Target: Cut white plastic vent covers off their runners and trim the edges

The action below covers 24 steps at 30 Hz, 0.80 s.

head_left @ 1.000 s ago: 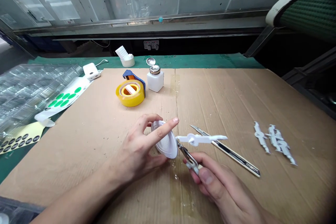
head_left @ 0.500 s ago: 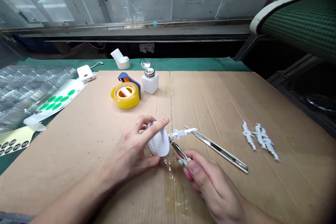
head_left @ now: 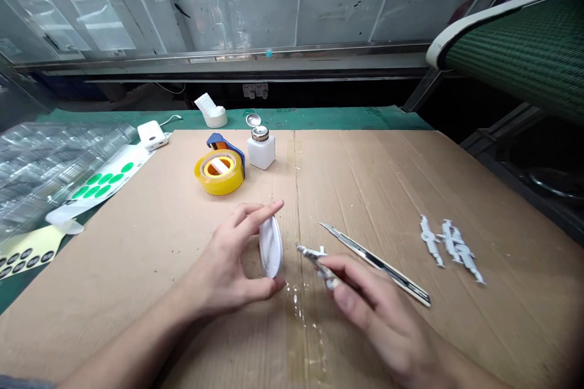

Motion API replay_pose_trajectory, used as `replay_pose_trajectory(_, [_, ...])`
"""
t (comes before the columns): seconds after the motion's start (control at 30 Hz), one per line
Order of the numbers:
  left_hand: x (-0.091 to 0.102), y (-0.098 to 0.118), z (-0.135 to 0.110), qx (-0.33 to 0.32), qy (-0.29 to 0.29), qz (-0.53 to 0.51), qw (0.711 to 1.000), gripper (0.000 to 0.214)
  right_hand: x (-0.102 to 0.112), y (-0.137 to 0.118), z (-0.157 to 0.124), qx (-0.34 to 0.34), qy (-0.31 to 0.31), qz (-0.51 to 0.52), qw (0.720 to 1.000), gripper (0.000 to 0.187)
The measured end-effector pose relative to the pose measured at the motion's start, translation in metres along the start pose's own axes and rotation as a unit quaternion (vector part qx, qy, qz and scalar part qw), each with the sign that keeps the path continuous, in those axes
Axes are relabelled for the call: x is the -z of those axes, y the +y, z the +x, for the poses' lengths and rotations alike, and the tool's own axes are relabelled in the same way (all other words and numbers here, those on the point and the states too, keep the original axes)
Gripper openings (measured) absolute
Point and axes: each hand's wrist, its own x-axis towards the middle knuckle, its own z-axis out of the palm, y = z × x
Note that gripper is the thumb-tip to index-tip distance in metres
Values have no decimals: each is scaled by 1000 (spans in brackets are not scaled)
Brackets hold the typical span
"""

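1. Both hands are at work near the middle of the desk's near edge. My left hand is curled half open, with its fingertips over the top and its thumb under a white oval plastic shell, which stands on edge.
2. My right hand is closed around a pair of side cutters, blurred at the tips. A small white plastic piece sits at their tips, but I cannot tell whether they grip it.
3. So far, the shell and that small piece are in my hands, just apart. A cluster of white plastic parts lies toward the desk's right edge with no hand on it. A craft knife lies just beyond my right hand.
4. At the far edge, a white dispensing bottle stands with its metal lid flipped open; I cannot see what it holds. Behind it, a small white cup holds a white perforated card. A yellow tape roll sits in a blue dispenser.
5. Off the left edge lie clear plastic trays, their contents unclear, and a sheet of green dot stickers.
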Motion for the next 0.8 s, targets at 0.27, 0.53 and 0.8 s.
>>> replay_pose_trajectory(0.27, [26,-27,6,126,129,-389,903,88,-12,6,4,220,-12,-278,935,24])
replay_pose_trajectory(0.53, [28,-13,6,169,113,-490,848,51,5,-1,9,104,16,-376,921,30])
replay_pose_trajectory(0.8, [22,-24,-4,219,23,-552,804,66,40,3,11,45,139,-471,870,38])
